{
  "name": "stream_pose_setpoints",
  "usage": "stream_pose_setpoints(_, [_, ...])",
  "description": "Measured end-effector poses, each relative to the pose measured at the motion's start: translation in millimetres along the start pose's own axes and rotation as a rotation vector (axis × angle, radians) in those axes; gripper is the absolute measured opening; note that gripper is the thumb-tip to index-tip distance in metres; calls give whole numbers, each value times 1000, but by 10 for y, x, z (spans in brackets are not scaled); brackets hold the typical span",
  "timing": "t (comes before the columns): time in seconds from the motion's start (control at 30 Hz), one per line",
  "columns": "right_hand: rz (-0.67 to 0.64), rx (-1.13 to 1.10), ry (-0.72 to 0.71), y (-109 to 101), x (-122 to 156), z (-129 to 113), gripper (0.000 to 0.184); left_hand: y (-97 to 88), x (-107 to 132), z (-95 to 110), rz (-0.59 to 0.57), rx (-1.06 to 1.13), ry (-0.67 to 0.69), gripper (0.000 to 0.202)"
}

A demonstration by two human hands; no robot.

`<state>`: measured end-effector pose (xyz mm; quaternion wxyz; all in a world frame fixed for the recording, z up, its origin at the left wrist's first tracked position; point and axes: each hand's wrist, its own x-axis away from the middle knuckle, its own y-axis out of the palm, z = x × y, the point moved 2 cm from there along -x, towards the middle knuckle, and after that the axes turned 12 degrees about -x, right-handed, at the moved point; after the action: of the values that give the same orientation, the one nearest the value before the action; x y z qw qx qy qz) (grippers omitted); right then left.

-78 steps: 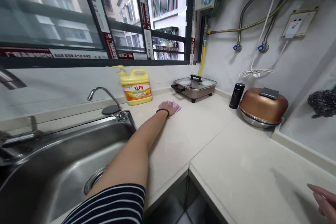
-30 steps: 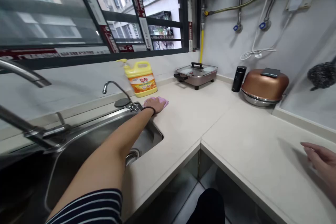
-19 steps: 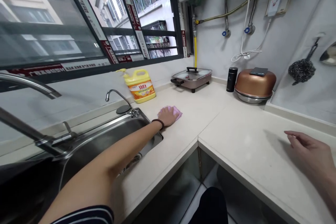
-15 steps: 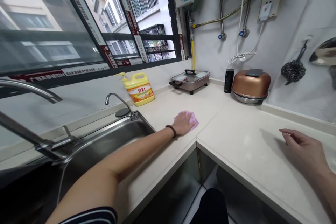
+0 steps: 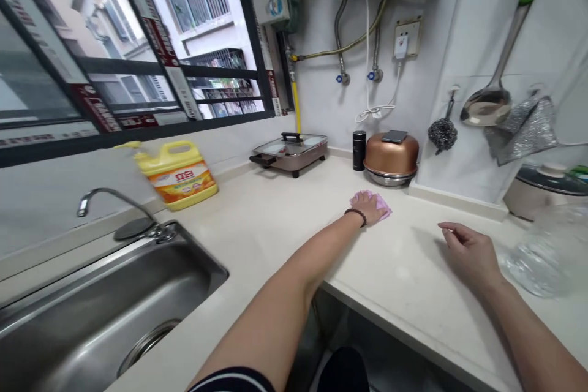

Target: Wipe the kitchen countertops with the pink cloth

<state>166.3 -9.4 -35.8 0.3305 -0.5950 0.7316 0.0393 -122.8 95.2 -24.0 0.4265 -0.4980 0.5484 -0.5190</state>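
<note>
My left hand [image 5: 367,207] presses a pink cloth [image 5: 382,208] against the white countertop [image 5: 275,214], its arm stretched out across the counter and a dark beaded bracelet at the wrist. The cloth shows around the fingers, partly hidden under the palm. To the right, my right hand [image 5: 471,251] hovers above the counter, fingers loosely bent, thumb a little apart from the index finger, nothing visible in it. Beyond the cloth stands a copper-coloured bowl [image 5: 390,156] on a metal basin, a dark flat object on top, beside a black flask [image 5: 359,150].
At left are a steel sink [image 5: 101,282] with a small faucet [image 5: 119,199] and a yellow detergent jug [image 5: 184,177]. An electric pan [image 5: 294,153] stands at the back. A clear glass vessel [image 5: 537,263] and a lidded pot [image 5: 546,187] are at right; a ladle [image 5: 489,101] hangs above.
My left hand has slid the pink cloth rightward over the counter, past the seam towards the copper bowl. The view has turned right, bringing the glass vessel and pot in. My right hand keeps its pose.
</note>
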Motion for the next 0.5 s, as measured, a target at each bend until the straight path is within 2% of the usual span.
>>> stream_pose_setpoints(0.13, [15,8,-34,5,-30,-108,42,-71,-314,280,12,7,-69,93])
stream_pose_setpoints(0.23, [24,20,-71,18,-53,-172,40,-91,-376,621,14,26,-13,93])
stream_pose_setpoints(0.37, [20,34,-93,15,-62,-158,40,-73,-257,1234,18,77,197,93])
stream_pose_setpoints(0.5, [36,22,-86,-24,-72,-85,39,-44,35,1789,26,68,405,94])
